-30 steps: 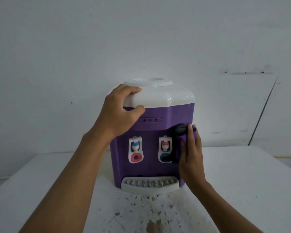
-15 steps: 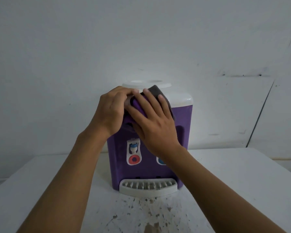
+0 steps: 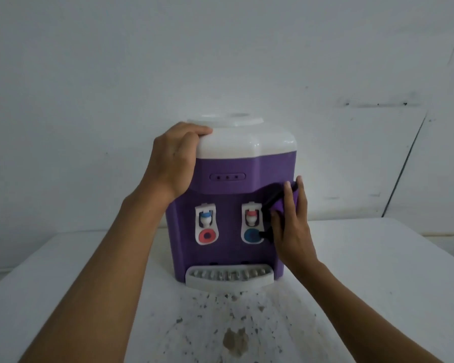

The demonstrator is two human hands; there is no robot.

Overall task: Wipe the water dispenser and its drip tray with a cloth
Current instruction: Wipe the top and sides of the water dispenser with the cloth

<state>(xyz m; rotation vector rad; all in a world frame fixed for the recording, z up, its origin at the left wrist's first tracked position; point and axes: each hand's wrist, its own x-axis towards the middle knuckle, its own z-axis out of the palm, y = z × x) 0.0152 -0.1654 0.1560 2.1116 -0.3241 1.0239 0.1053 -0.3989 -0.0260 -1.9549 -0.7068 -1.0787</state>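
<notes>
- Water dispenser point(image 3: 233, 205): a purple body with a white top, standing upright on the white table point(image 3: 378, 271), close to the wall point(image 3: 220, 61).
- Left hand point(image 3: 172, 159): fingers curl over the left edge of the white top and grasp it, thumb lying on the upper surface. Judged function: bracing the unit against the wiping force.
- Right hand point(image 3: 290, 224): fingers extended and flat, pressing the cloth point(image 3: 279, 203) against the right front corner of the purple body. The fingers do not clench around the cloth; they pin it to the surface.
- Cloth: dark with a purple face, bunched under and just beyond the right fingertips, touching the body beside the right tap point(image 3: 252, 224). A dark fold reaches the tap's blue button.
- Left tap point(image 3: 206, 224): well apart from the right fingers and uncovered.
- Drip tray point(image 3: 230, 277): below the right palm, at the base of the unit and seated against the body; no hand touches it.
- Step in hand, as judged: wiping the right front of the body. The tray is not yet being wiped.
- Next move, as judged: steady flat pressure along the body, a firm left brace, then a downward transfer of the cloth to the tray grille.
- Table in front of the tray carries dark specks and a brownish stain point(image 3: 235, 339).
</notes>
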